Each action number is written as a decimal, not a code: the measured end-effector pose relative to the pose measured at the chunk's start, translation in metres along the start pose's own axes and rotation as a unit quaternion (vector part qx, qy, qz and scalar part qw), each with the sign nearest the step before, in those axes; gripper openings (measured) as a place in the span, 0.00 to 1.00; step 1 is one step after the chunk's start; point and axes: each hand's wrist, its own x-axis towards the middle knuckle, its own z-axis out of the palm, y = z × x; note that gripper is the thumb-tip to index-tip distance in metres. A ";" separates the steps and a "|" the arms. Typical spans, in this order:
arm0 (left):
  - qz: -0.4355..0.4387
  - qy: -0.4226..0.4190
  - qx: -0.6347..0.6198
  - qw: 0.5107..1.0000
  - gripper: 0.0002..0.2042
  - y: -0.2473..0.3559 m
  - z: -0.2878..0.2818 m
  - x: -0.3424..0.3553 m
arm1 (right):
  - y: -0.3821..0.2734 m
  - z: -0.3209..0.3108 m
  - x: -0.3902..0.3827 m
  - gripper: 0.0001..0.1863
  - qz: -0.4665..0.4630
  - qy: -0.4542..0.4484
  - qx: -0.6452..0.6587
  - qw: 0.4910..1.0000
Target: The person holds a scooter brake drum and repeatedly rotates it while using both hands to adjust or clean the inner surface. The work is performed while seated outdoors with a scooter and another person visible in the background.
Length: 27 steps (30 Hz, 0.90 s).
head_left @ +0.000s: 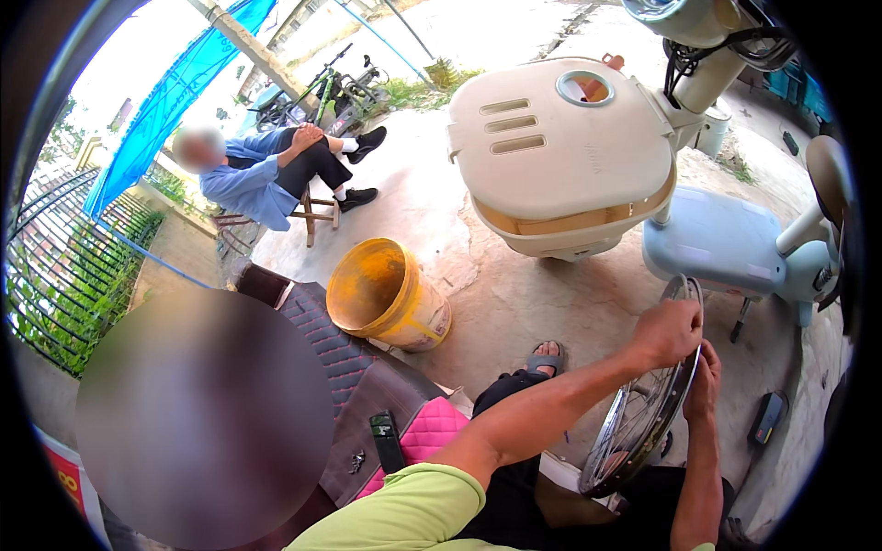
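Note:
A spoked metal wheel rim (660, 428) with no tire visible stands tilted upright between my legs. My left hand (668, 332) is closed in a fist at the upper part of the rim, its fingers wrapped over the edge. My right hand (705, 381) grips the rim's right side just below, thumb and fingers pressed to it. Spokes and a hub (640, 389) show inside the rim; my left forearm crosses in front of part of the scene. Whether either hand also holds something small is hidden.
A cream basket with a lid (560, 138) and a light-blue electric scooter (712, 241) stand ahead. A yellow bucket (423, 308) is beside the dark quilted seat (326, 335), which bears a phone (387, 441) and keys (356, 460). A person (266, 170) sits far left.

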 end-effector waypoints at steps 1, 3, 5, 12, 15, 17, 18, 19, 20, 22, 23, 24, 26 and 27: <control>0.020 0.013 -0.038 0.999 0.07 -0.002 -0.002 0.001 | 0.001 -0.003 0.002 0.12 -0.007 -0.010 -0.006 1.000; 0.025 -0.007 -0.150 0.988 0.07 -0.007 -0.010 0.000 | -0.009 0.006 0.001 0.13 0.007 -0.026 0.000 1.000; -0.097 -0.055 -0.265 0.958 0.06 -0.004 -0.027 -0.008 | -0.019 0.015 -0.001 0.15 0.017 -0.017 0.002 1.000; -0.175 0.001 -0.565 0.806 0.04 -0.022 -0.092 -0.091 | -0.026 0.021 -0.003 0.17 0.044 -0.021 0.084 0.995; -0.168 0.039 -0.599 0.782 0.07 -0.058 -0.127 -0.168 | -0.028 0.015 -0.004 0.17 0.043 -0.050 -0.036 0.997; -0.187 0.101 -0.576 0.790 0.08 -0.077 -0.154 -0.229 | -0.042 0.024 -0.011 0.17 0.067 -0.046 -0.076 0.994; -0.204 0.140 -0.552 0.797 0.08 -0.090 -0.164 -0.263 | -0.043 0.024 -0.014 0.17 0.061 -0.042 -0.076 0.994; -0.233 0.188 -0.527 0.796 0.07 -0.101 -0.173 -0.296 | -0.042 0.024 -0.014 0.17 0.054 -0.041 -0.075 0.995; -0.260 0.237 -0.501 0.791 0.06 -0.115 -0.182 -0.330 | -0.042 0.025 -0.013 0.17 0.047 -0.042 -0.075 0.995; -0.333 0.304 -0.448 0.772 0.04 -0.157 -0.200 -0.405 | -0.037 0.026 -0.016 0.18 0.050 -0.043 -0.091 0.994; -0.370 0.337 -0.412 0.762 0.05 -0.170 -0.203 -0.436 | -0.037 0.023 -0.016 0.19 0.053 -0.049 -0.107 0.992; -0.405 0.368 -0.374 0.749 0.05 -0.178 -0.205 -0.461 | -0.037 0.024 -0.017 0.19 0.056 -0.055 -0.123 0.989; -0.439 0.416 -0.319 0.730 0.06 -0.191 -0.202 -0.493 | -0.033 0.029 -0.022 0.20 0.033 -0.018 -0.103 0.994; -0.456 0.441 -0.290 0.717 0.07 -0.195 -0.202 -0.506 | -0.030 0.029 -0.022 0.20 0.031 -0.010 -0.096 0.995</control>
